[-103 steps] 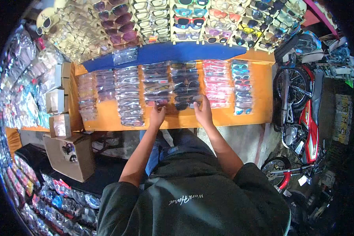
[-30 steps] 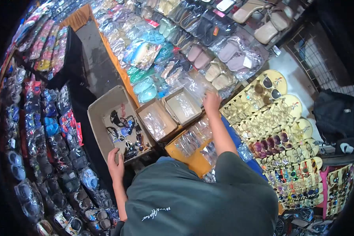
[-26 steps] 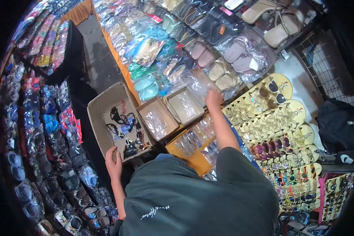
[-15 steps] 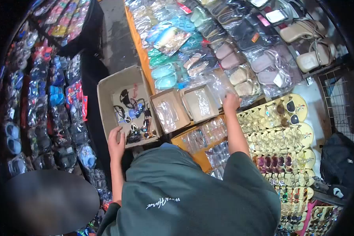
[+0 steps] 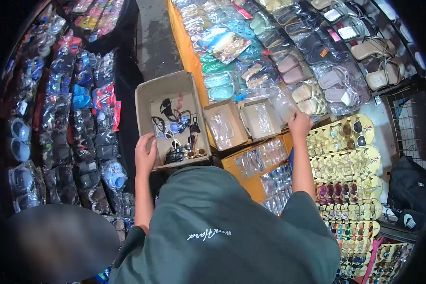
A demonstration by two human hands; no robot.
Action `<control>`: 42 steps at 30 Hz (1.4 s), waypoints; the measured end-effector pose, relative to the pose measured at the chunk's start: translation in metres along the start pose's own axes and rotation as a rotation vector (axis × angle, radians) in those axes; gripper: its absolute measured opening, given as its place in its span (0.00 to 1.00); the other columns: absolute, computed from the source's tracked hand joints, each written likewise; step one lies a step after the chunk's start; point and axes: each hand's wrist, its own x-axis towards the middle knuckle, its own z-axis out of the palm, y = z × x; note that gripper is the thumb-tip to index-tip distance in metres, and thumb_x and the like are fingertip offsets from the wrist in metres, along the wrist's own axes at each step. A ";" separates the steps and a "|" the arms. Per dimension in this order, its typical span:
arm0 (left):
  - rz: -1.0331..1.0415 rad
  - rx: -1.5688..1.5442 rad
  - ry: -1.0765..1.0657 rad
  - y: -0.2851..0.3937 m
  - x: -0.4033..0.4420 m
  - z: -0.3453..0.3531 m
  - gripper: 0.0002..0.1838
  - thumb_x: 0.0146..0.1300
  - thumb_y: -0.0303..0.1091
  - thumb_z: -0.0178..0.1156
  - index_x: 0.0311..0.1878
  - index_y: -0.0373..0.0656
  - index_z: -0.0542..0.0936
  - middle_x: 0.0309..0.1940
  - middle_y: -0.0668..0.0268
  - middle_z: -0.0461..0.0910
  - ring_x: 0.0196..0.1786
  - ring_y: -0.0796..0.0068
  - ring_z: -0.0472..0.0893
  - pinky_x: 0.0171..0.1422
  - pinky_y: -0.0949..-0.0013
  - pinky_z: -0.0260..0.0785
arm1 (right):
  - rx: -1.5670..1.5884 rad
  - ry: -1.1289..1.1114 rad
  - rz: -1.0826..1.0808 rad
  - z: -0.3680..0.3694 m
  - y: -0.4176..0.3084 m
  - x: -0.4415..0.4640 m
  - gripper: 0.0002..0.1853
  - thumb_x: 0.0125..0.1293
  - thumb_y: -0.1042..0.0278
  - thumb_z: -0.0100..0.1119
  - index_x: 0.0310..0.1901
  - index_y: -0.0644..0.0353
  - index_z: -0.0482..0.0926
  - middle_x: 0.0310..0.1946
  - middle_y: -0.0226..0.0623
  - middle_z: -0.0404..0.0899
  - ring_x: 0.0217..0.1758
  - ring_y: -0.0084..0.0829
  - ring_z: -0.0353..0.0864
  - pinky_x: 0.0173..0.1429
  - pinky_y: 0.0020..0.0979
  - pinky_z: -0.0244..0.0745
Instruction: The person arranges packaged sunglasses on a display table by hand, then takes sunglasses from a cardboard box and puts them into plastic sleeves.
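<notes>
My left hand (image 5: 146, 152) is beside the lower left edge of a large cardboard box (image 5: 145, 108), its thumb and fingers apart. Inside the box lie several loose sunglasses (image 5: 175, 120) and dark frames. To the right are two small open boxes, one (image 5: 245, 136) with clear plastic inside and another (image 5: 244, 115) holding a similar wrap. My right hand (image 5: 300, 127) has curled fingers at the lower corner of some clear plastic (image 5: 284, 104); what they grip is too small to make out. Wrapped eyewear (image 5: 260, 158) lies on orange cloth (image 5: 244, 182) below.
Bagged sandals (image 5: 293, 66) cover the display beyond the boxes. Racks of glasses (image 5: 345, 163) stand on the right, near a black bag (image 5: 408, 187). Rows of wrapped footwear (image 5: 57, 123) fill the left. A blurred oval (image 5: 64, 244) covers the lower left.
Earlier, both hands were at the wrapped sunglasses; now they are by the boxes. The view has turned, and the boxes have shifted right and up in it. My left hand appears slightly higher.
</notes>
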 end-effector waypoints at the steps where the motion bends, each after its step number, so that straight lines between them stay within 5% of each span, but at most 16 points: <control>1: 0.011 -0.012 0.012 -0.005 0.002 -0.006 0.13 0.71 0.28 0.64 0.56 0.38 0.84 0.55 0.55 0.85 0.61 0.55 0.83 0.69 0.61 0.73 | 0.007 -0.032 0.016 -0.020 -0.008 -0.006 0.15 0.63 0.59 0.63 0.50 0.49 0.88 0.40 0.38 0.88 0.49 0.43 0.87 0.61 0.51 0.69; 4: 0.069 -0.013 0.022 -0.012 0.009 -0.021 0.12 0.70 0.28 0.63 0.54 0.37 0.84 0.54 0.53 0.85 0.60 0.51 0.83 0.68 0.57 0.73 | 0.063 -0.038 0.101 -0.041 -0.017 -0.020 0.16 0.62 0.59 0.63 0.51 0.49 0.87 0.41 0.41 0.89 0.46 0.46 0.88 0.57 0.52 0.73; 5: 0.049 -0.028 -0.003 -0.012 0.010 -0.027 0.13 0.70 0.28 0.63 0.55 0.37 0.83 0.55 0.54 0.85 0.61 0.51 0.83 0.68 0.57 0.73 | 0.183 0.095 0.046 -0.049 -0.021 -0.032 0.10 0.64 0.64 0.60 0.42 0.60 0.82 0.33 0.50 0.86 0.38 0.53 0.87 0.48 0.50 0.77; 8: 0.112 -0.069 -0.017 -0.019 0.014 -0.037 0.14 0.69 0.28 0.64 0.56 0.38 0.83 0.56 0.54 0.84 0.62 0.51 0.82 0.69 0.58 0.72 | 0.476 0.049 0.020 -0.072 -0.047 -0.058 0.10 0.65 0.65 0.61 0.45 0.59 0.84 0.34 0.50 0.86 0.37 0.48 0.87 0.48 0.42 0.80; 9: 0.113 -0.074 -0.022 -0.019 0.014 -0.039 0.14 0.69 0.28 0.64 0.56 0.38 0.83 0.56 0.54 0.84 0.62 0.51 0.82 0.69 0.58 0.72 | 0.605 -0.061 -0.034 -0.079 -0.056 -0.066 0.13 0.67 0.66 0.60 0.50 0.61 0.84 0.45 0.48 0.89 0.49 0.51 0.88 0.57 0.42 0.80; 14: 0.239 -0.111 -0.113 -0.005 0.015 -0.046 0.15 0.68 0.30 0.66 0.57 0.38 0.83 0.58 0.54 0.84 0.64 0.51 0.82 0.71 0.57 0.72 | 0.969 -0.358 -0.185 -0.105 -0.147 -0.127 0.11 0.69 0.73 0.60 0.49 0.61 0.88 0.45 0.42 0.87 0.48 0.34 0.87 0.52 0.31 0.80; 18: 0.308 -0.079 -0.200 -0.002 0.006 -0.044 0.29 0.62 0.36 0.73 0.66 0.40 0.79 0.65 0.53 0.79 0.70 0.48 0.77 0.74 0.53 0.68 | 1.175 -0.620 -0.264 -0.119 -0.217 -0.163 0.12 0.72 0.70 0.61 0.53 0.60 0.86 0.46 0.36 0.86 0.50 0.31 0.86 0.52 0.32 0.81; 19: 0.324 -0.059 -0.245 -0.002 0.005 -0.045 0.42 0.56 0.40 0.78 0.73 0.43 0.73 0.72 0.53 0.73 0.75 0.46 0.71 0.79 0.49 0.63 | 1.204 -0.666 -0.260 -0.123 -0.231 -0.170 0.12 0.75 0.70 0.60 0.55 0.61 0.85 0.46 0.33 0.85 0.47 0.26 0.85 0.51 0.29 0.80; 23: 0.418 -0.002 -0.285 0.014 -0.009 -0.054 0.61 0.40 0.45 0.86 0.81 0.48 0.65 0.79 0.56 0.65 0.81 0.50 0.64 0.84 0.44 0.55 | 1.262 -0.786 -0.309 -0.133 -0.270 -0.183 0.12 0.77 0.70 0.61 0.59 0.60 0.82 0.39 0.24 0.82 0.41 0.16 0.79 0.46 0.25 0.76; 34: 0.383 0.079 -0.258 0.009 -0.029 -0.060 0.46 0.44 0.37 0.82 0.70 0.51 0.75 0.60 0.62 0.79 0.67 0.56 0.76 0.84 0.40 0.54 | 1.439 -0.909 -0.307 -0.141 -0.306 -0.185 0.14 0.76 0.71 0.64 0.60 0.62 0.80 0.44 0.29 0.84 0.45 0.18 0.82 0.50 0.25 0.78; 36: 0.353 0.094 -0.189 0.006 -0.030 -0.063 0.42 0.45 0.36 0.81 0.67 0.50 0.77 0.58 0.62 0.80 0.66 0.57 0.77 0.83 0.41 0.56 | 1.527 -0.696 -0.318 -0.139 -0.312 -0.187 0.15 0.76 0.70 0.64 0.60 0.62 0.80 0.44 0.30 0.84 0.46 0.20 0.82 0.52 0.25 0.78; 37: 0.326 0.122 -0.160 0.005 -0.031 -0.065 0.40 0.45 0.36 0.81 0.66 0.49 0.77 0.57 0.62 0.80 0.66 0.57 0.78 0.82 0.41 0.58 | 1.475 -0.757 -0.277 -0.143 -0.310 -0.183 0.16 0.78 0.69 0.62 0.62 0.64 0.78 0.51 0.36 0.83 0.53 0.26 0.84 0.60 0.30 0.78; 42: 0.262 0.144 -0.065 0.006 -0.036 -0.078 0.39 0.46 0.37 0.80 0.65 0.49 0.78 0.56 0.62 0.81 0.65 0.56 0.79 0.81 0.40 0.59 | 1.481 -0.706 -0.324 -0.133 -0.305 -0.182 0.12 0.78 0.68 0.62 0.57 0.64 0.81 0.49 0.33 0.85 0.53 0.25 0.85 0.60 0.29 0.78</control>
